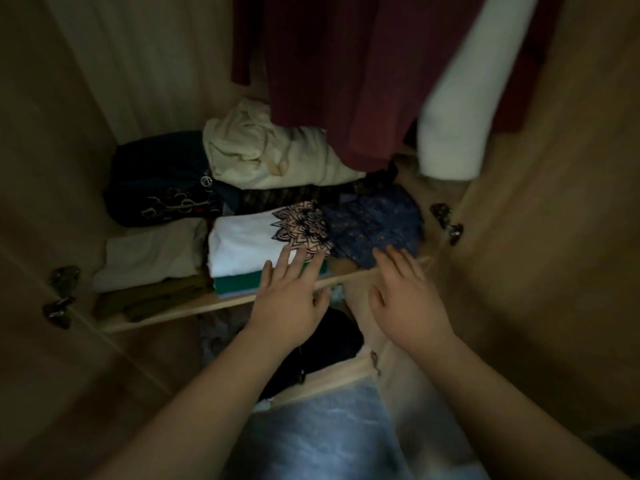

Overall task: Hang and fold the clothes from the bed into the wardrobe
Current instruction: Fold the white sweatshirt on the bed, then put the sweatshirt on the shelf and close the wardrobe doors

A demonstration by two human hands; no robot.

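Left hand (291, 299), fingers flat, touches the white printed top (242, 244) ahead, while right hand (405, 296), likewise unclenched, rests on the adjacent blue garment (377, 223), seemingly settling the folded stacks.

There are two hands, left hand (291, 299) and right hand (405, 292), one shelf (194, 308), one white hanging garment (460, 109) at one o'clock, and four hinges (64, 275), paired at nine and three o'clock.
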